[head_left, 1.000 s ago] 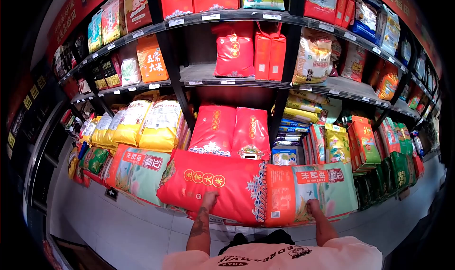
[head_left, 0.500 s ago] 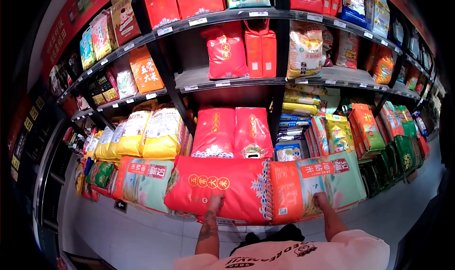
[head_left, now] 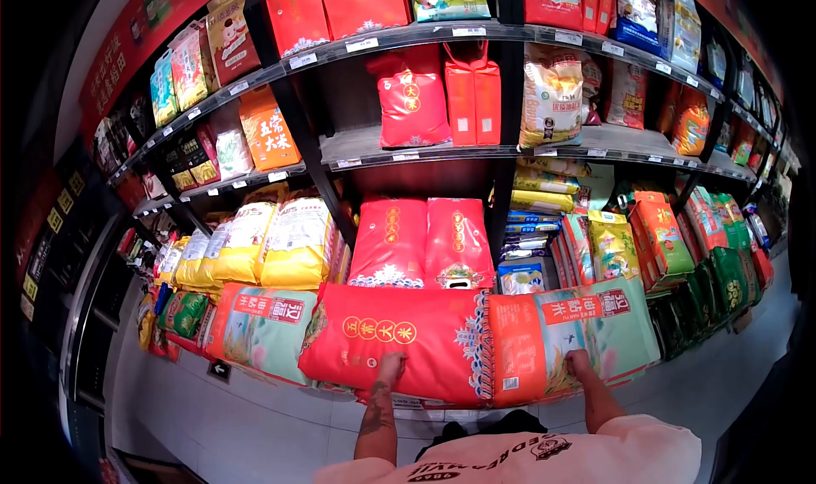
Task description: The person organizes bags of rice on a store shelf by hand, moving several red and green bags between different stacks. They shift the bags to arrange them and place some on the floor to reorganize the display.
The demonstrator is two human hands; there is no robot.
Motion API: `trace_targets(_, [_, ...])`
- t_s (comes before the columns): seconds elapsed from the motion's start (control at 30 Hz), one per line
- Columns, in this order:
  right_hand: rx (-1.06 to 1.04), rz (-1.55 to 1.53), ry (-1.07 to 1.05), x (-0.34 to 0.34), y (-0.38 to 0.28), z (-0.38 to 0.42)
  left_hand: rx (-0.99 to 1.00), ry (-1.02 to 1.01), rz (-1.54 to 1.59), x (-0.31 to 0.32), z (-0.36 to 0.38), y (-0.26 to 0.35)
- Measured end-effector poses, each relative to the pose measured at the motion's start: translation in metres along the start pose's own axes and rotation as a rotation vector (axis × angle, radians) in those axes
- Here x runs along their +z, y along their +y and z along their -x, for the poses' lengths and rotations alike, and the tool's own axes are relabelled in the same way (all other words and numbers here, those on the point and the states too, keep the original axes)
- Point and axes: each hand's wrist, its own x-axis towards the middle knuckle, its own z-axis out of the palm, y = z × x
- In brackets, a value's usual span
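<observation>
A large red rice bag (head_left: 348, 361) lies flat across the low stack in front of me. My left hand (head_left: 392, 368) is closed in a fist against its lower middle, below the round gold characters. Beside it on the right lies an orange and pale green rice bag (head_left: 520, 356). My right hand (head_left: 579, 362), also closed in a fist, touches that bag near its printed bird picture. Nothing shows in either fist. Both forearms reach up from the bottom of the view.
Behind stand two red rice bags (head_left: 388, 242). Yellow and white sacks (head_left: 297, 242) are to the left, green packs (head_left: 729, 284) to the right. A dark shelf (head_left: 416, 154) above carries more bags. Another orange and green bag (head_left: 255, 331) lies left; grey tiled floor (head_left: 280, 424) shows below.
The whole view has shifted slightly, so the shelves and bags appear a little lower and farther right. Both hands stay at nearly the same spots on the bags.
</observation>
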Motion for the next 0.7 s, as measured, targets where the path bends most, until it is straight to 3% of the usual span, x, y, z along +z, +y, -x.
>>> trace_targets(0.1, [0.399,-0.358,0.021,-0.006,-0.009,0.000,-0.046,0.059,0.075,0.006,0.006,0.004])
trace_targets(0.2, [0.301,-0.293,0.048,-0.004,-0.019,0.003,0.003,0.049,0.060,0.008,0.013,0.010])
trace_targets(0.4, [0.328,-0.259,0.085,0.001,-0.030,0.013,-0.039,0.033,0.080,0.003,0.003,0.003])
trace_targets(0.5, [0.196,-0.148,0.017,-0.001,-0.026,0.012,-0.005,-0.011,0.101,0.002,0.002,0.001])
trace_targets(0.6, [0.273,-0.223,0.109,0.005,-0.035,0.017,0.008,-0.027,0.032,-0.002,0.001,-0.001])
trace_targets(0.63, [0.175,-0.095,0.043,0.001,-0.029,0.015,-0.014,-0.023,0.023,-0.005,0.001,-0.003])
trace_targets(0.7, [0.276,-0.218,0.067,0.000,-0.022,0.012,-0.041,-0.021,0.014,-0.004,-0.007,-0.003])
